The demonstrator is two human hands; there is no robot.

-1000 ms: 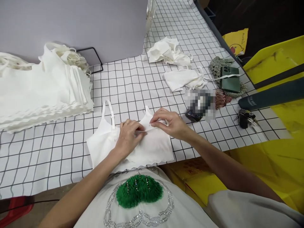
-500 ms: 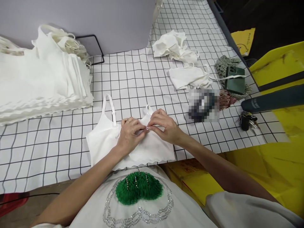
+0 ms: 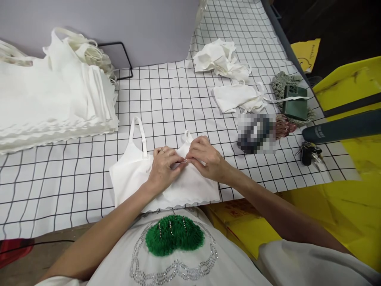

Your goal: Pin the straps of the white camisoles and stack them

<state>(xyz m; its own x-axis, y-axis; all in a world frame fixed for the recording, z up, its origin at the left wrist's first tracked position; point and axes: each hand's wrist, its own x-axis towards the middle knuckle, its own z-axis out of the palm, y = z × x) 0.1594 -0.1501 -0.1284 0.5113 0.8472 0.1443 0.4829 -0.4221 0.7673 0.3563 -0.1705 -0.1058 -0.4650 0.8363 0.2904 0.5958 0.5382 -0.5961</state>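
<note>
A white bra (image 3: pixel 196 184) with a scalloped lower edge lies at the table's front edge, close to my body. My left hand (image 3: pixel 165 169), a ring on one finger, rests over its middle and pinches a thin part of the strap. Facing it, my right hand (image 3: pixel 205 159) pinches the strap from the other side, thumb against fingers. Between the fingertips shows a small whitish strap fitting (image 3: pixel 185 161), too small to make out fully. The bra's left strap (image 3: pixel 143 141) stands up in a loop with a slider on it.
A thick stack of white bras (image 3: pixel 56 95) fills the left side beside a black wire stand (image 3: pixel 126 59). Loose white garments (image 3: pixel 222 59) lie toward the back. At right are a green phone (image 3: pixel 294 103), a dark bottle (image 3: pixel 342 126) and keys (image 3: pixel 311 154).
Both hands keep the same pinch on the strap at nearly the same spot. The view has shifted very slightly.
</note>
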